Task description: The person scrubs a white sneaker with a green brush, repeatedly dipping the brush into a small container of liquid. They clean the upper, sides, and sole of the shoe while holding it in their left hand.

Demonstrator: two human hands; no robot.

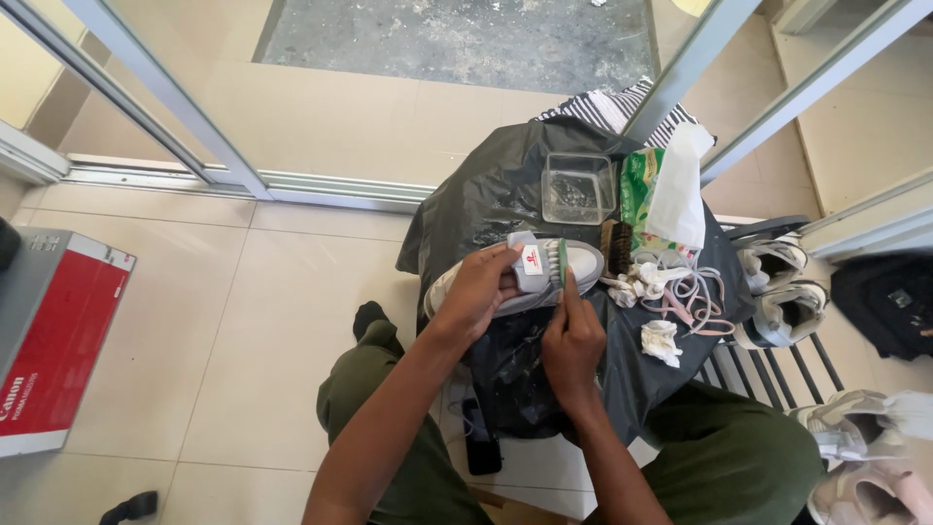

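My left hand (483, 289) grips a white sneaker (586, 262) by its tongue and upper, holding it on its side over a black plastic sheet (486, 194). My right hand (571, 342) holds a small green-handled brush (562, 264) upright against the shoe's tongue area. A dark wooden brush (618, 247) lies just right of the shoe. Loose pale laces (695, 297) and crumpled white cloths (661, 340) lie to the right.
A clear square plastic tub (577, 188) stands behind the shoe, beside a green packet (637, 190) and a white bag (678, 190). More sneakers (777, 292) rest on a slatted rack at right. A red and grey box (53, 331) lies at left. A dark phone (480, 439) lies on the floor.
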